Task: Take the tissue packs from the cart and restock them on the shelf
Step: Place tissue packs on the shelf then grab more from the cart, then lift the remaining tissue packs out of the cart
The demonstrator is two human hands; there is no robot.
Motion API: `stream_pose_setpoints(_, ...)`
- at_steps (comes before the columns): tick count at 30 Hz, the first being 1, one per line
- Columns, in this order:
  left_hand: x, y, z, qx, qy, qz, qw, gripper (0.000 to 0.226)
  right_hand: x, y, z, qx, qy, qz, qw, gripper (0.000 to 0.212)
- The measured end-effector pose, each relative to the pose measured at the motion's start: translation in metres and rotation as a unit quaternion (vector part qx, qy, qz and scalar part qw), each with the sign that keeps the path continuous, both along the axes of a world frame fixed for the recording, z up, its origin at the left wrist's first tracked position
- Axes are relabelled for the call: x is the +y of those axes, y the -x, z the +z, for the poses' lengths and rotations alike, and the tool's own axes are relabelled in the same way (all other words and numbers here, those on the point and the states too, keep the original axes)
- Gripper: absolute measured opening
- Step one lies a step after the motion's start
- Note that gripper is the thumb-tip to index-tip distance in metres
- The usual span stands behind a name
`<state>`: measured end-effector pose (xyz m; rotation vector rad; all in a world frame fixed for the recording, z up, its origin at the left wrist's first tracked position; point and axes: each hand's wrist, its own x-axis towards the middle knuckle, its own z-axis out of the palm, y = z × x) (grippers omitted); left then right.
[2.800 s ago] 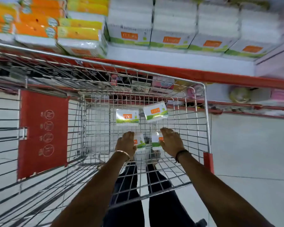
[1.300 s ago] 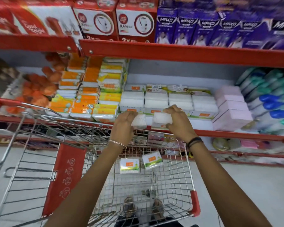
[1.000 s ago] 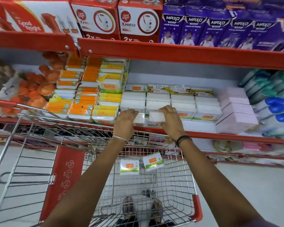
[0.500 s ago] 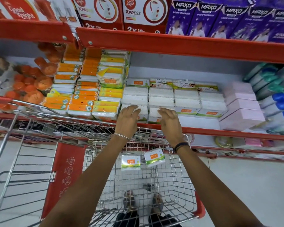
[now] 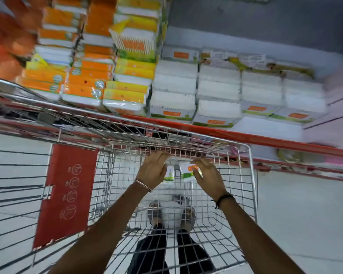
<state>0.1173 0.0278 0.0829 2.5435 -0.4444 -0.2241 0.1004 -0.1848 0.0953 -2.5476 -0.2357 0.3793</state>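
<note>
Two small white tissue packs with green and orange print lean against the far wall inside the wire cart [image 5: 250, 175]. My left hand [image 5: 152, 169] curls over the left tissue pack [image 5: 169, 176], hiding most of it. My right hand [image 5: 208, 176] grips the right tissue pack [image 5: 187, 171] by its side. On the shelf above, stacks of the same white tissue packs [image 5: 174, 95] stand in several columns behind the red shelf edge [image 5: 265, 139].
Orange and yellow packs [image 5: 87, 76] fill the shelf to the left of the white stacks, pink packs [image 5: 341, 89] to the right. The cart's red fold-down flap [image 5: 65, 194] is at the left. A lower red shelf [image 5: 305, 170] runs behind the cart. My feet show through the cart floor.
Both hands left the white stacks on the shelf, where they had set two packs, and dropped into the cart onto the last two packs. The view tilted down.
</note>
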Motion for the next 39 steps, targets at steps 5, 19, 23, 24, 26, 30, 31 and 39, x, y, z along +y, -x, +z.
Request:
stream_pose_setpoints(5,0.002,0.002,-0.062,0.152,-0.009,0.058,0.987,0.049,-0.003,-0.016,-0.051,0.070,0.053,0.054,0.995,0.032)
stream_pose_setpoints(19,0.001,-0.013,-0.111,0.281,-0.163,-0.024,0.946,0.081,0.002,-0.022,-0.102,0.062,0.179,0.108,0.976,0.069)
stream_pose_setpoints(23,0.006,-0.006,-0.094,0.312,-0.119,-0.008,0.943,0.054,0.003,-0.003,-0.087,0.082,0.143,0.052,0.985,0.056)
stream_pose_setpoints(24,0.007,-0.003,-0.087,0.310,-0.117,-0.009,0.943,0.051,0.003,0.001,-0.083,0.092,0.139,0.046,0.985,0.056)
stream_pose_setpoints(26,0.008,0.005,-0.075,0.307,-0.105,-0.013,0.946,0.059,0.000,0.009,-0.077,0.108,0.140,0.039,0.983,0.061)
stream_pose_setpoints(30,0.004,0.020,-0.042,0.278,-0.108,-0.003,0.954,0.064,0.001,0.023,-0.049,0.132,0.125,0.023,0.983,0.057)
stream_pose_setpoints(31,0.003,0.023,-0.031,0.269,-0.112,-0.002,0.957,0.062,0.002,0.025,-0.038,0.132,0.120,0.014,0.984,0.055)
stream_pose_setpoints(39,-0.004,0.026,0.054,0.155,-0.103,0.014,0.982,0.058,0.001,0.032,0.046,0.105,0.071,-0.062,0.990,0.053)
